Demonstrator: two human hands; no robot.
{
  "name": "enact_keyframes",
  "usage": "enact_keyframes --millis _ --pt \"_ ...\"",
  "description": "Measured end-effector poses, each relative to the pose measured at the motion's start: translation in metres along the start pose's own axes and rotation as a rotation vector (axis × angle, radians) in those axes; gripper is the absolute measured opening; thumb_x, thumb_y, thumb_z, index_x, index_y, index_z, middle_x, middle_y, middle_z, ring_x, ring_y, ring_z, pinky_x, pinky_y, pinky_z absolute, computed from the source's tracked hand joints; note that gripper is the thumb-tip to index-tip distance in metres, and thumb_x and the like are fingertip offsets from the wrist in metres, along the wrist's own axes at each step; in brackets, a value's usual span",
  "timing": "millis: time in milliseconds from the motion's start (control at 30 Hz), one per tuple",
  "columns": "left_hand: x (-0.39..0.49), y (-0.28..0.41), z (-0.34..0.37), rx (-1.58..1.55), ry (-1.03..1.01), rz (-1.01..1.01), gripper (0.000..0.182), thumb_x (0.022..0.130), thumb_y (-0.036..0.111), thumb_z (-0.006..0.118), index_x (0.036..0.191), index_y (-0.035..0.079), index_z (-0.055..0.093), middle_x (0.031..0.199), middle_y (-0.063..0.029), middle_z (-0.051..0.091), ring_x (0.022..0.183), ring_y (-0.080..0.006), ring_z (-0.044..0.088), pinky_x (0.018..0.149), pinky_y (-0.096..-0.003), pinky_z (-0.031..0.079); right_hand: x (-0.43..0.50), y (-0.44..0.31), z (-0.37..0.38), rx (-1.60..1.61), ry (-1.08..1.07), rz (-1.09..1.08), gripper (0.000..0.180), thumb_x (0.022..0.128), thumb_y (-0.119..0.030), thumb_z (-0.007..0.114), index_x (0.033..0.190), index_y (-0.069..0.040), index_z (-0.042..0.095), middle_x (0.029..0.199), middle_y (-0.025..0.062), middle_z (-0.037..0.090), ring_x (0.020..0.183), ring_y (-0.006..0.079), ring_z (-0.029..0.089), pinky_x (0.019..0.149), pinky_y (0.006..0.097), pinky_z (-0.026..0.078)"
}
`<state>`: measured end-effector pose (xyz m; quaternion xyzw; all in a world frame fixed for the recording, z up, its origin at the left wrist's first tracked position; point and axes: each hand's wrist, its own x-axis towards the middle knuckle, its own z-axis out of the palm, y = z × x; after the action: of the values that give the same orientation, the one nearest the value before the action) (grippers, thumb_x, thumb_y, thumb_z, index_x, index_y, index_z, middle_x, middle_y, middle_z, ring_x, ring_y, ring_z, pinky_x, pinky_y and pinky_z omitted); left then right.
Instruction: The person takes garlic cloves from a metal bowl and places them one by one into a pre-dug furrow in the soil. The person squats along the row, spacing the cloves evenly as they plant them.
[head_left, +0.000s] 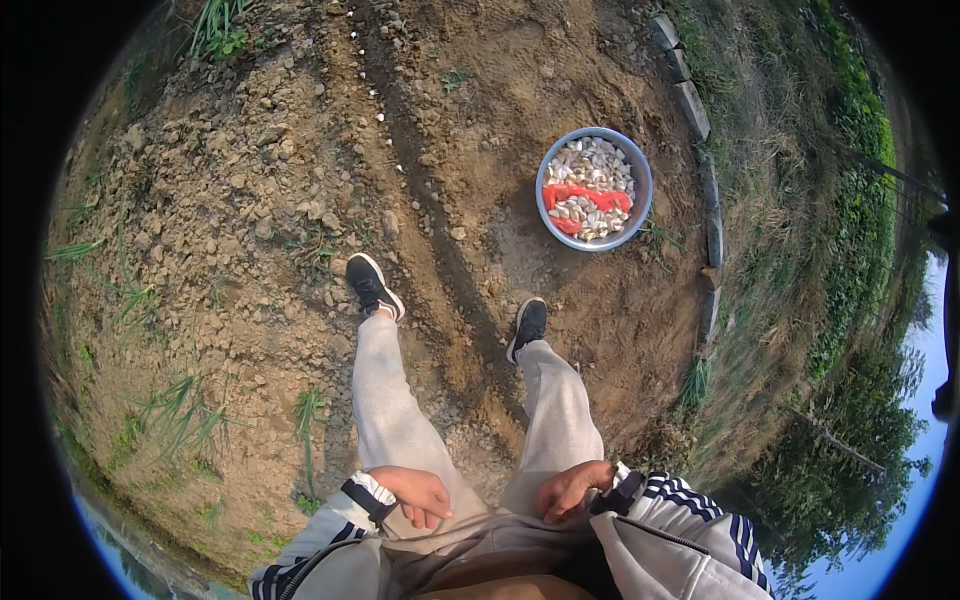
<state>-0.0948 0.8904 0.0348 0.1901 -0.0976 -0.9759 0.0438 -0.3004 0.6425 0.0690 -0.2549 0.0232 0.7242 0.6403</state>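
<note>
My left hand (415, 495) hangs over my left thigh with its fingers loosely curled; I see nothing in it. Over the other thigh is my right hand (568, 491), its fingers bent inward and its palm hidden. Ahead on the right, a round metal basin (646, 180) stands on the soil, holding many garlic cloves (589, 161) and a piece of red plastic (596, 196). A narrow furrow (450, 262) runs between my feet and away from me. Small white pieces, apparently garlic cloves (380, 117), lie spaced along its far part.
Cloddy soil (247, 187) with tufts of green leaves (176, 412) spreads to the left. Along the right side runs a low edging of stone or brick blocks (691, 109), with grass beyond it. My dark shoes (367, 281) stand on either side of the furrow.
</note>
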Motion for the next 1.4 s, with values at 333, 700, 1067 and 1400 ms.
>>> enact_keyframes --millis 333,700,1067,1400 --pt "0.101 0.146 -0.215 -0.69 1.183 0.963 0.015 0.096 0.016 0.051 0.103 0.005 0.057 0.094 -0.0046 0.063 0.083 -0.0118 0.06 0.072 -0.0254 0.049 -0.096 0.12 -0.298 0.472 1.515 -0.551 0.031 0.092 -0.015 0.058 0.115 0.005 0.052 0.096 0.009 0.062 0.08 0.0144 0.063 0.067 0.0279 0.055" --pt "0.183 0.126 -0.392 -0.638 1.147 0.864 0.015 0.097 0.018 0.049 0.104 0.005 0.057 0.09 -0.0028 0.062 0.078 -0.01 0.059 0.068 -0.0246 0.05 -0.066 0.226 -0.487 0.862 1.898 -0.442 0.048 0.088 -0.027 0.066 0.112 0.007 0.042 0.086 0.0143 0.056 0.066 0.0219 0.064 0.05 0.0307 0.054" --pt "0.169 0.117 -0.47 -0.555 1.35 0.965 0.014 0.097 0.018 0.05 0.102 0.007 0.056 0.091 -0.003 0.064 0.078 -0.01 0.061 0.067 -0.025 0.05 -0.111 0.302 -0.541 -0.097 2.354 -0.422 0.035 0.075 -0.01 0.062 0.099 -0.005 0.036 0.083 0.0144 0.05 0.073 0.0251 0.054 0.065 0.0389 0.046" --pt "0.062 0.138 -0.384 -0.445 1.471 1.005 0.015 0.097 0.017 0.05 0.101 0.005 0.058 0.09 -0.0032 0.063 0.08 -0.011 0.06 0.07 -0.0246 0.05 -0.126 0.114 -0.556 -0.797 2.022 -1.017 0.038 0.081 -0.017 0.07 0.11 0.001 0.053 0.104 0.016 0.058 0.092 0.0331 0.059 0.082 0.0412 0.048"
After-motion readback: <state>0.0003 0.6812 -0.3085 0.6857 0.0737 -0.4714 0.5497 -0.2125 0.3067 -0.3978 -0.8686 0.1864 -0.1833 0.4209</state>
